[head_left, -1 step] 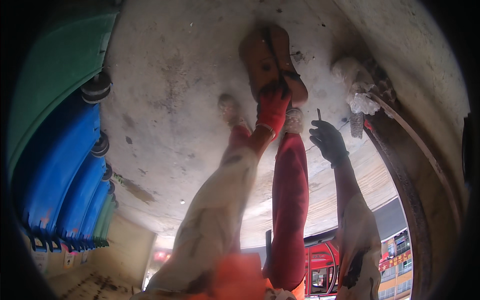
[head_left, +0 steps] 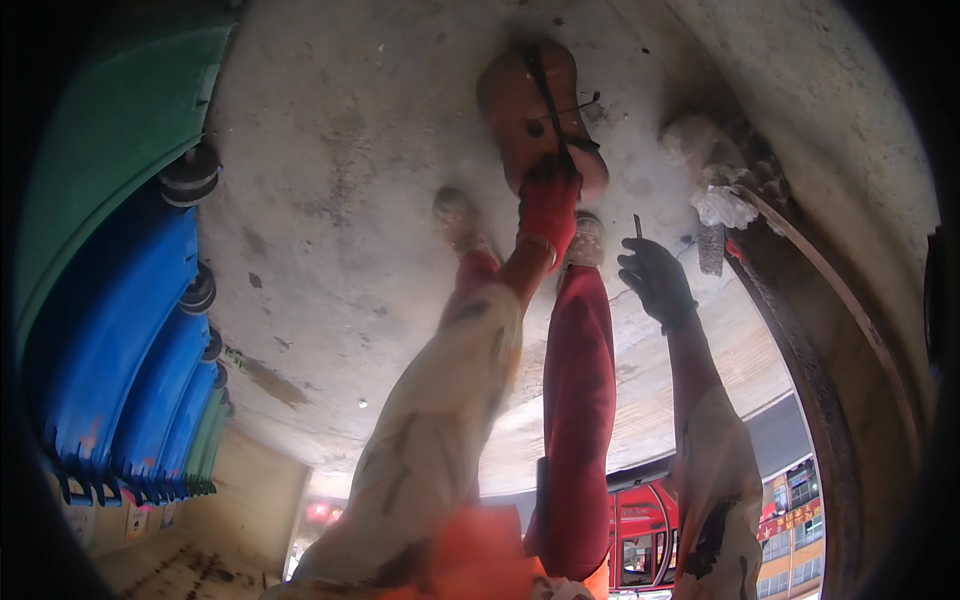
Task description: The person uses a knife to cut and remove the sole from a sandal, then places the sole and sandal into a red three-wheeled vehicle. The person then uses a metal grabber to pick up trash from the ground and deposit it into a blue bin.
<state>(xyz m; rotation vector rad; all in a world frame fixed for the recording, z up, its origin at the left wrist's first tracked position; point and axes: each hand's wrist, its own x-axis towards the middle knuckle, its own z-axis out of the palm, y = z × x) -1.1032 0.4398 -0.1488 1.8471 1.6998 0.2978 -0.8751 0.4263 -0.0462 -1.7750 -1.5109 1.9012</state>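
Observation:
A brown, waisted thing, shaped like a guitar body (head_left: 508, 105), is above the concrete floor or on it; I cannot tell which. A dark strap (head_left: 545, 85) runs lengthwise over it, with a dark round spot beside it. My left hand (head_left: 548, 195), in a red glove, is closed round the strap at the near end. My right hand (head_left: 655, 282), in a dark glove, hangs to the right with curled fingers, and a short thin stick (head_left: 638, 227) juts up from them. My shoes (head_left: 586, 240) stand just below the brown thing.
Blue wheeled bins (head_left: 110, 290) and a green bin (head_left: 120, 130) line the left side. On the right lie a crumpled white plastic bag (head_left: 722, 206) and a long curved bar (head_left: 830, 265) by the wall. A red vehicle (head_left: 642, 530) shows behind me.
The brown thing has shifted slightly away from me, its strap now more distinct, with my left hand still on it. My right hand has hardly moved.

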